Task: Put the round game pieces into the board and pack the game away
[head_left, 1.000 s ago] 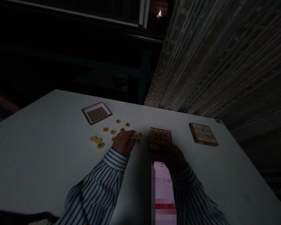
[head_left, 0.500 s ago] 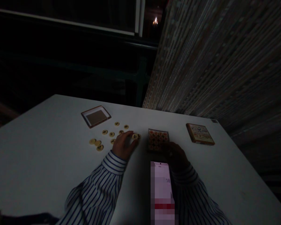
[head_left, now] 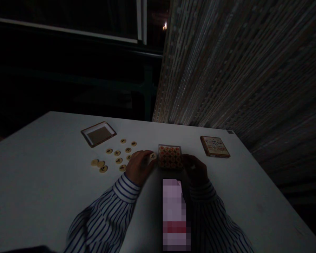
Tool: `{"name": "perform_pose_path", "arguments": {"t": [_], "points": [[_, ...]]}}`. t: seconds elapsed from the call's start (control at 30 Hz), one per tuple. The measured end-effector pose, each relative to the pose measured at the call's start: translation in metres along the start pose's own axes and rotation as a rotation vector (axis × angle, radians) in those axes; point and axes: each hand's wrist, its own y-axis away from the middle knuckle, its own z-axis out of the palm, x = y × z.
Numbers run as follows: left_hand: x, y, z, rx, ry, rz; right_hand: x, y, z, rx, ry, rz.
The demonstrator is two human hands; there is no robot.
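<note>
My left hand (head_left: 138, 169) pinches a round Chinese chess piece (head_left: 153, 156) between thumb and fingers, just left of a clear box. That box (head_left: 170, 145) holds rows of pieces with red characters. At its right side is my right hand (head_left: 198, 171), dark and in shadow, fingers closed against the box's edge. Left of my left hand, several loose chess pieces (head_left: 117, 153) lie scattered, most showing black characters. Two pale blank-looking ones (head_left: 94, 162) lie beside a marked piece (head_left: 103, 169).
An open tray-like lid (head_left: 90, 143) lies at the back left of the white table (head_left: 55, 168). A printed case (head_left: 215, 146) is at the back right. A lit phone (head_left: 173, 207), partly blurred out, lies between my forearms. A string curtain (head_left: 213, 70) hangs behind the table.
The view has shifted, so things on the table appear further left. My left hand with the piece is closer to the box. My right hand has drawn back from the box's front corner to its right side.
</note>
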Motion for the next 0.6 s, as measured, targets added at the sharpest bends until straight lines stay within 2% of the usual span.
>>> {"name": "perform_pose_path", "arguments": {"t": [0.17, 0.4, 0.5, 0.6], "points": [[0.012, -0.005, 0.008, -0.054, 0.004, 0.015, -0.007, 0.0, 0.002, 0.015, 0.005, 0.01], [0.019, -0.013, 0.028, -0.095, 0.051, 0.05, -0.009, 0.001, 0.0, -0.011, 0.015, 0.009], [0.024, -0.015, 0.035, -0.1, 0.127, -0.005, -0.009, 0.001, 0.0, -0.013, 0.009, 0.033], [0.029, -0.014, 0.041, -0.152, 0.297, -0.136, -0.011, 0.002, 0.002, -0.018, 0.0, 0.054]]}}
